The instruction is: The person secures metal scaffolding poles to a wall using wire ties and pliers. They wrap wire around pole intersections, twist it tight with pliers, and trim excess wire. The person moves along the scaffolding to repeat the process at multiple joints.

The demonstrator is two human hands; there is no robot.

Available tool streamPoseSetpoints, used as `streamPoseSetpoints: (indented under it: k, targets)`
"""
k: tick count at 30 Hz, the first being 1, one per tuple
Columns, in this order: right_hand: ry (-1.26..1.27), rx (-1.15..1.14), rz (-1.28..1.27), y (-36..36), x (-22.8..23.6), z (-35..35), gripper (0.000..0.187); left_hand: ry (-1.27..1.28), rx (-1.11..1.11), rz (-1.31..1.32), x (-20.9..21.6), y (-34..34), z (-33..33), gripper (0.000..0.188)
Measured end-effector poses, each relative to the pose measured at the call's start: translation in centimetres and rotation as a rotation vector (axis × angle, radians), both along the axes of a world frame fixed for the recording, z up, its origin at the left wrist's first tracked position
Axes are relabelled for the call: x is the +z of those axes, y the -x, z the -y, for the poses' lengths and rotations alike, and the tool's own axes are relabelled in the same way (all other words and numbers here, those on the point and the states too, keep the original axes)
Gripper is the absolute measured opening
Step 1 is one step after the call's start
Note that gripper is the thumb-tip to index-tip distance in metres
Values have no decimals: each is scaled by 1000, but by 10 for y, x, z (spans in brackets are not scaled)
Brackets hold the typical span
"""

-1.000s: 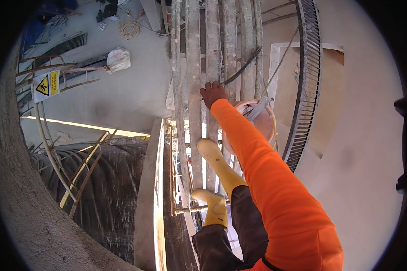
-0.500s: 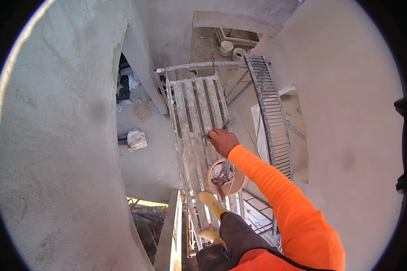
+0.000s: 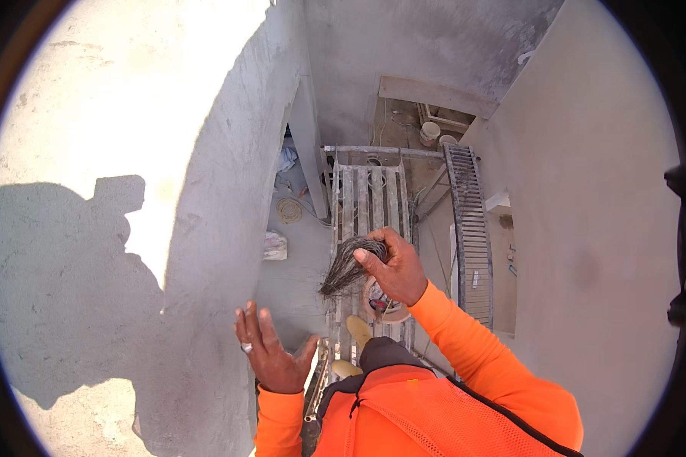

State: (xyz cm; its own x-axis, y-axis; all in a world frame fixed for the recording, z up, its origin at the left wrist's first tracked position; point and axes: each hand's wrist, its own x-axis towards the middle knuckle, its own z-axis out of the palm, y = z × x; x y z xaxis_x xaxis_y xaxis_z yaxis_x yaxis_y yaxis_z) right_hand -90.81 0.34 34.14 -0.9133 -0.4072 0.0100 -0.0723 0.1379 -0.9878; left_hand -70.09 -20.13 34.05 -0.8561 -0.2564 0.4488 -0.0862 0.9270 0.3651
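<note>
My right hand (image 3: 391,266) is wrapped round a bundle of dark, wiry bristles (image 3: 347,261), whose loose ends fan down and to the left. Palm up and fingers spread, my left hand (image 3: 273,346) hovers next to the grey plastered wall (image 3: 213,198), holding nothing and wearing a ring. Below the right hand a round bucket (image 3: 395,313) stands on the slatted scaffold platform (image 3: 348,202), partly hidden by hand and bristles. Something red lies inside it with other items I cannot make out.
My yellow boots (image 3: 358,329) stand on the narrow platform, with the floor far below. A ladder-like metal frame (image 3: 469,228) rises at the right, near a smooth wall (image 3: 594,251). Pails (image 3: 430,133) and a coiled hose (image 3: 289,210) are on the floor.
My right hand has risen from the platform and now shows the bristle bundle. My left hand has come into view. The view has turned left, showing a sunlit wall with my shadow.
</note>
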Motion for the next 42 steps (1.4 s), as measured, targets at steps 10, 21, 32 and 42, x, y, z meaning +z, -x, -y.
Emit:
streamPoseSetpoints:
  k: [10,21,32,42]
  targets:
    - [185,70,-108,-59,97,-7,40,-206,-16,-102,0,22,-32,88]
    - [91,207,17,-68,112,-28,22,-50,2,-172,-10,-15,-45,101]
    - [139,402,85,-62,98,-49,13,-78,-106,-100,-33,-35,-51,81]
    - [486,147,607,-52,128,-70,17,-121,-128,-165,-89,-27,-45,58]
